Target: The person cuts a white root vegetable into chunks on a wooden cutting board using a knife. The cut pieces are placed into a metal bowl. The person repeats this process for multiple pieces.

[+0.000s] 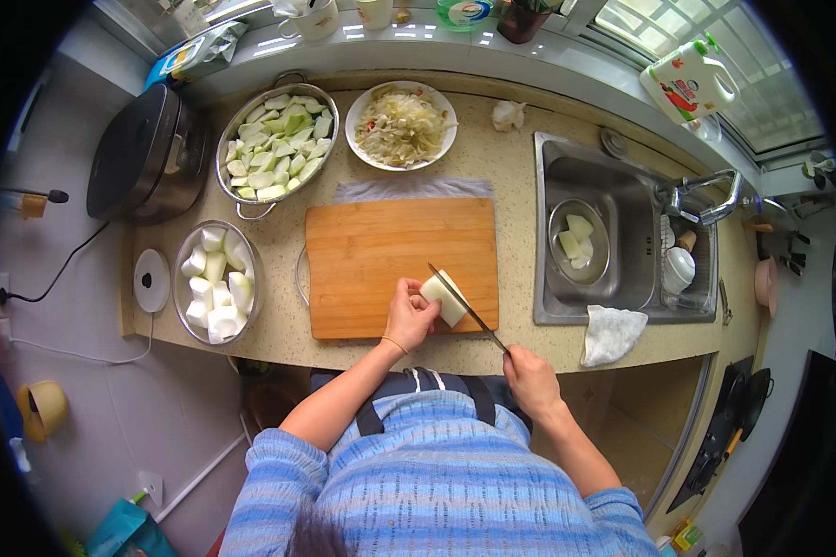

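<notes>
On the bamboo cutting board [390, 250], a pale peeled vegetable block [451, 315] lies near the lower right part. My left hand [411, 317] grips the block from its left side. The kitchen knife [484, 325] is in my right hand [531, 379], its blade slanting over the block with the tip towards the upper left. A glass bowl [180, 278] of white peeled chunks stands to the left. Behind it, a metal colander [222, 154] holds pale green cut pieces. A white plate [352, 139] of shredded vegetables is behind the board.
The steel sink [542, 230] to the right holds a metal bowl [556, 261] with several pale chunks. A white cloth [609, 335] hangs at its front edge. A dark rice cooker [136, 157] stands at the left. A crumpled tissue [508, 115] lies behind the board.
</notes>
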The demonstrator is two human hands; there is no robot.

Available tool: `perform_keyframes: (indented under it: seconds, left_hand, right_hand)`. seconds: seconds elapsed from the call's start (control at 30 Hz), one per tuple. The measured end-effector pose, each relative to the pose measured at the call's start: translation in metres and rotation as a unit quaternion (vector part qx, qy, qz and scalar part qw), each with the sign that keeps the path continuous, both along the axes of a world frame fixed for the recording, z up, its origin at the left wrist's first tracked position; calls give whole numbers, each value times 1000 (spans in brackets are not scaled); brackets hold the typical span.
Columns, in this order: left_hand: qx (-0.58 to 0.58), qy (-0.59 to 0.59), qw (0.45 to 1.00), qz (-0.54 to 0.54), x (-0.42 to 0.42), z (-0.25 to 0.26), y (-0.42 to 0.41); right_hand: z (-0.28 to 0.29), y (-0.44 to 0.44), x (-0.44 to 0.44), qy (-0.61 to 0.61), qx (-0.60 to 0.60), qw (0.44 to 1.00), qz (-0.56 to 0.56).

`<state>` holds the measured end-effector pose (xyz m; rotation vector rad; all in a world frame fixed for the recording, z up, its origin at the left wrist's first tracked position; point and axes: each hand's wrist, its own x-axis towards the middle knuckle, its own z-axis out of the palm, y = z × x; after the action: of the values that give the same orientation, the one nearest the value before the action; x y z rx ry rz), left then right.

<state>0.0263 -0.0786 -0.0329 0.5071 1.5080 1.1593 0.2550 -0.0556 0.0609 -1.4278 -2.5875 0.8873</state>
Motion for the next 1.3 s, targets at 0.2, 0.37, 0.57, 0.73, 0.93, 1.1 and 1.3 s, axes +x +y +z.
perform_keyframes:
  seconds: [0.2, 0.37, 0.57, 0.73, 0.93, 1.1, 1.3]
  left_hand:
    - [-2, 5, 1000, 2, 1, -2, 0]
    - [-2, 0, 1000, 10, 2, -3, 0]
    - [-2, 8, 1000, 7, 2, -1, 0]
    - [9, -7, 1000, 3, 0, -1, 0]
    - [14, -29, 999, -8, -3, -2, 0]
    - [12, -3, 1000, -6, -3, -4, 1]
    - [22, 21, 1000, 2, 2, -3, 1]
  right_hand:
    - [3, -1, -3, -27, 19, 999, 15]
    - [4, -2, -4, -32, 20, 999, 12]
    - [4, -5, -3, -56, -1, 998, 0]
    - [1, 0, -1, -42, -11, 999, 10]
    - [-13, 15, -12, 6, -59, 998, 16]
    - [-16, 29, -39, 18, -60, 998, 17]
    - [-1, 23, -30, 13, -64, 998, 22]
